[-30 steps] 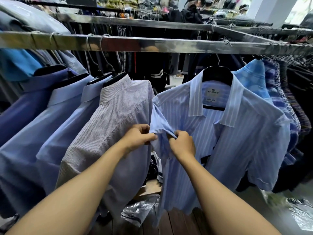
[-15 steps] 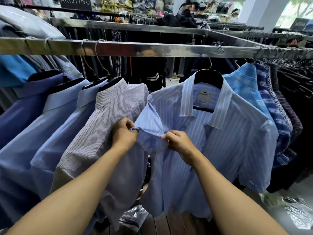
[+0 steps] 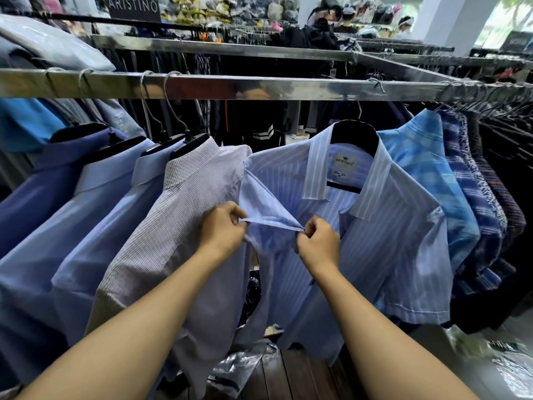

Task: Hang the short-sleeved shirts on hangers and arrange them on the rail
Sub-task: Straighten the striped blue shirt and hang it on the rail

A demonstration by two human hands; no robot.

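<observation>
Below the rail [image 3: 259, 88], both hands, left [image 3: 222, 230] and right [image 3: 318, 243], pinch the striped shirt's [image 3: 389, 241] sleeve hem.

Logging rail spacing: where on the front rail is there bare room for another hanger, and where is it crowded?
Bare rail runs between the hook of the grey pinstriped shirt and that of the blue striped shirt. Left of it the black hangers sit close; right, past the blue plaid shirt, the dark garments are tightly packed.

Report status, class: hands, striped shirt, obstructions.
Left hand and right hand both pinch sleeve hem. Blue striped shirt on black hanger, on rail. Grey pinstriped shirt crowds left.
</observation>
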